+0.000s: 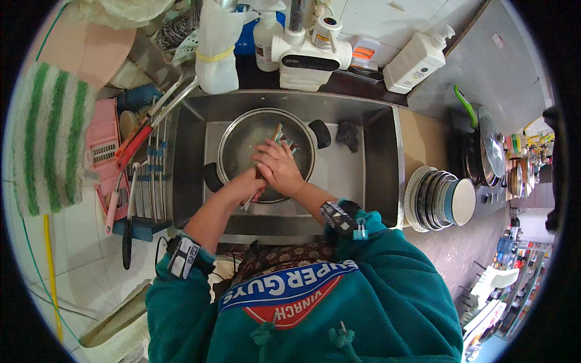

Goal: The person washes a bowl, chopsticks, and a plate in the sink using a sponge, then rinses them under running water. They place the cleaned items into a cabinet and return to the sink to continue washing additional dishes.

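A round metal pot (239, 130) with two black handles stands in the stainless steel sink (381, 163). Over it, my two hands meet around a bundle of chopsticks (279, 134), whose coloured ends stick out at the far side and thin ends at the near side. My left hand (245, 183) is closed round the lower part of the bundle. Lying across its upper part is my right hand (281, 168), its fingers together and pressed onto the sticks. Most of the bundle's middle is hidden by the hands.
A dark scouring pad (347, 135) lies in the sink's right part. Behind the sink stand a white tap unit (311, 60) and a pump bottle (416, 60). Stacked plates (463, 201) are at the right; a utensil rack (151, 193) and striped towel (51, 139) are at the left.
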### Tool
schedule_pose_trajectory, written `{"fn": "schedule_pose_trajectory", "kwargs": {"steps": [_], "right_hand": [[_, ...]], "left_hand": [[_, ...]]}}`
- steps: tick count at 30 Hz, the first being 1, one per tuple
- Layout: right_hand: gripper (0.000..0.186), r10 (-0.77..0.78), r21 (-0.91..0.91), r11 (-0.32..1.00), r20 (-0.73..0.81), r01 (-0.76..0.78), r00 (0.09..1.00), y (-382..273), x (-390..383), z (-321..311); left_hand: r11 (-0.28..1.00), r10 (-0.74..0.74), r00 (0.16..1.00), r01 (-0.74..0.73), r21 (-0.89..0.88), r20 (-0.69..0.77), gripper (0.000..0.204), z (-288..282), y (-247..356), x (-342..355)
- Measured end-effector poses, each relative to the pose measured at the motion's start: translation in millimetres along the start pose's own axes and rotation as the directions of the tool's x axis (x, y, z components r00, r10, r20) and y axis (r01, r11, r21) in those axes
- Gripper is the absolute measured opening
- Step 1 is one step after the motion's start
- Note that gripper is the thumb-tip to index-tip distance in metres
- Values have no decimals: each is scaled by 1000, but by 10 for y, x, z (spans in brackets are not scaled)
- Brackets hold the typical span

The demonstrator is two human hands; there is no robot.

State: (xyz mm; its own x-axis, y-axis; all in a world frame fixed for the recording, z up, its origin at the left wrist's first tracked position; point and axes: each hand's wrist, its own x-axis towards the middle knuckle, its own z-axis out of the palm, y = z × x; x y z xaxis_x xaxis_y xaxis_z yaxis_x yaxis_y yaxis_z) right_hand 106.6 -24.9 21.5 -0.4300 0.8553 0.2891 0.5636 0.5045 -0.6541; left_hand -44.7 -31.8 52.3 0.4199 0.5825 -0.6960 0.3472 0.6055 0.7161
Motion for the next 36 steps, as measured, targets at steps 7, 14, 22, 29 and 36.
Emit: {"fn": "schedule_pose_trajectory", "kwargs": {"steps": [7, 14, 22, 29, 36], "right_hand": [[30, 355, -110, 928, -35, -357, 934, 749, 176, 303], [37, 577, -425, 816, 587, -391, 568, 588, 46, 281], [43, -158, -91, 982, 73, 165, 985, -455, -15, -296], [46, 82, -435, 893, 408, 115, 909, -13, 176, -30], [55, 329, -364, 907, 299, -212, 896, 214, 65, -253]], "left_hand": [[983, -29, 995, 11, -182, -94, 14, -79, -253, -541], [959, 69, 963, -136, -249, -261, 26, -189, -477, -471], [595, 326, 890, 67, 801, -317, 36, -33, -421, -233], [417, 306, 905, 152, 896, -296, 18, 69, -234, -640], [577, 376, 781, 223, 786, -498, 16, -90, -315, -1047]]}}
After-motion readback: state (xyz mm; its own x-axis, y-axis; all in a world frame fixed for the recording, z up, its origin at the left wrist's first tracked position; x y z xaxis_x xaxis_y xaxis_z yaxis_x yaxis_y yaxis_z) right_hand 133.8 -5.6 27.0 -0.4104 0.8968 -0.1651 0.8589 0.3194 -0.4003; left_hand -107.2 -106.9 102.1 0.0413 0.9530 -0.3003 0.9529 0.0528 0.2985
